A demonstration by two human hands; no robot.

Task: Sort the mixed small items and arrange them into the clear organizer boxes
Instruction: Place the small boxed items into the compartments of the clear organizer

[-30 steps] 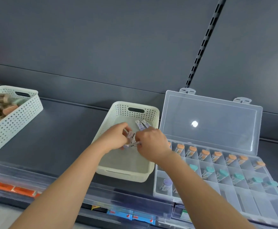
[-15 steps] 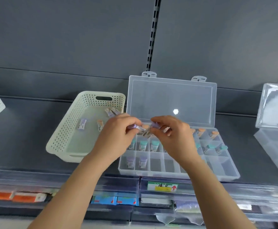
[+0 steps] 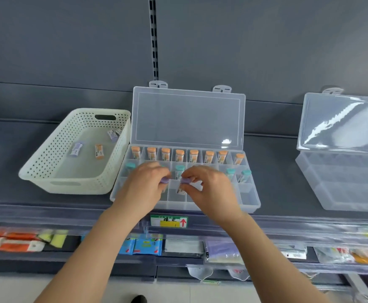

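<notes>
Front-row loading of the box.
My left hand pinches one vial and my right hand pinches the other vial, both just above the front compartments. I judge them light, rigid and slick: grip at the cap.

Shelf-edge tag below the clear organizer box: red up-arrow at right end, dark characters above a yellow block, too blurred to read. Print on vials and hanging packets was illegible.
</notes>
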